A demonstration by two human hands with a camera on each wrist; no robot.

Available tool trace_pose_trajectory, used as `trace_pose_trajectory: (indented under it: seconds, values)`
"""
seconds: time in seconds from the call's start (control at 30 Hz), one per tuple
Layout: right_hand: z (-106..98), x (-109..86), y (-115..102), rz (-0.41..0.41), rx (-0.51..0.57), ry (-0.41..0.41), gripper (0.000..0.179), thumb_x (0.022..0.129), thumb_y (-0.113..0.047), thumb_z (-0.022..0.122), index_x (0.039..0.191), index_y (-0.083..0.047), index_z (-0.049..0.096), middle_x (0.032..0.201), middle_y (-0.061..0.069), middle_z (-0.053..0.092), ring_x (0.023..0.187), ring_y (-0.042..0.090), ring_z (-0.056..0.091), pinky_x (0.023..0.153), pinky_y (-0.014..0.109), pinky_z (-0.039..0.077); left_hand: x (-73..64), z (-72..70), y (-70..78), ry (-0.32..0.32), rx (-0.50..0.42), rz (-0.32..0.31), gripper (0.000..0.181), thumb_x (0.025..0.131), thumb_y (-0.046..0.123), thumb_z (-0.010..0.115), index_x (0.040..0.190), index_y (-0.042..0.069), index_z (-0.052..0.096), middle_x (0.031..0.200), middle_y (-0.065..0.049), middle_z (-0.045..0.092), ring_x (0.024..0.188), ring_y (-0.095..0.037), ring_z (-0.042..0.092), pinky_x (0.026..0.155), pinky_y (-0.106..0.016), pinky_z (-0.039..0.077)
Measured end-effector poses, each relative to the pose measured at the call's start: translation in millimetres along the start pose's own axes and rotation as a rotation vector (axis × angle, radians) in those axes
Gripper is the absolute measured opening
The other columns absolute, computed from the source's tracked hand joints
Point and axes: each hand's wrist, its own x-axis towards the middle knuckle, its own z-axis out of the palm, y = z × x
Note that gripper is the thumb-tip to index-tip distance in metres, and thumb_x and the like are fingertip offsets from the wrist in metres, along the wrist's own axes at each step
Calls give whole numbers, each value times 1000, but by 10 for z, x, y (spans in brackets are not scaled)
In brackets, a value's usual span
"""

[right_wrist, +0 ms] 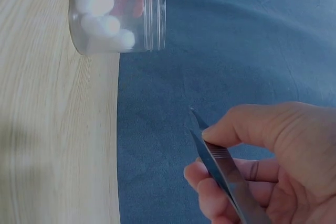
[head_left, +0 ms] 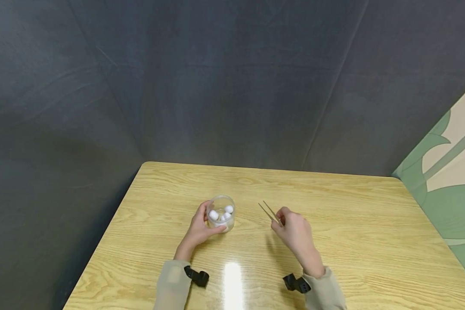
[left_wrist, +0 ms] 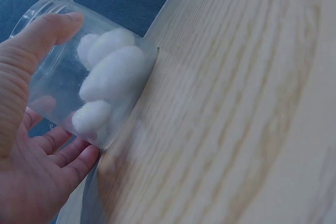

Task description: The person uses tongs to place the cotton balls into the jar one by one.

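A clear, lidless jar (head_left: 221, 202) stands upright on the wooden table, with several white cotton balls (head_left: 214, 215) inside. My left hand (head_left: 198, 228) grips it round the side, thumb in front and fingers behind; the left wrist view shows the cotton balls (left_wrist: 113, 74) through the jar wall (left_wrist: 58, 85). To the right of the jar, my right hand (head_left: 296, 232) pinches a pair of metal tweezers (head_left: 270, 212) between thumb and fingers. The tweezers' two tips are apart with nothing between them, pointing up and left above the table. In the right wrist view the tweezers (right_wrist: 223, 169) are clearly apart from the jar (right_wrist: 152, 14).
The wooden table (head_left: 352, 224) spreads under both hands, with a bright reflection near its front. Dark grey cloth (head_left: 232, 86) hangs behind and to the left. A green and cream patterned surface (head_left: 449, 193) borders the right side. Black cameras (head_left: 296, 284) sit on both wrists.
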Motion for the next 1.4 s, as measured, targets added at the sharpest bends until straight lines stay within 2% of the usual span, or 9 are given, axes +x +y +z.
trace_pose_trajectory:
  seconds: [0.47,0.73,1.0,1.4]
  values:
    - [-21,-34,70,-3,-3,24,10,79,-8,69,83,-1,62,54,-3,45,45,10,35,44,27,31,-12,-3,4,-5,-2,5,86,71,17,82,140,5,33,139,-19,40,110,-32,49,88,-46,42]
    - [-25,-53,118,4,-20,33,10,78,-8,69,82,-2,62,56,-2,49,46,10,37,45,28,33,-6,-3,5,-5,-14,-8,85,72,10,81,141,4,32,141,-20,38,113,-33,48,90,-48,40]
    - [-41,-75,166,1,-23,36,10,78,-8,69,82,-1,62,55,-3,47,45,9,36,44,27,32,-106,-53,342,-28,-6,4,82,73,4,78,139,-5,31,139,-28,37,112,-40,47,89,-50,41]
    - [-68,-77,197,38,-29,22,10,78,-8,68,82,-1,62,54,-3,46,45,10,37,44,27,32,-111,-50,354,-24,-18,-7,82,73,4,78,140,-3,31,139,-27,37,113,-41,47,90,-51,40]
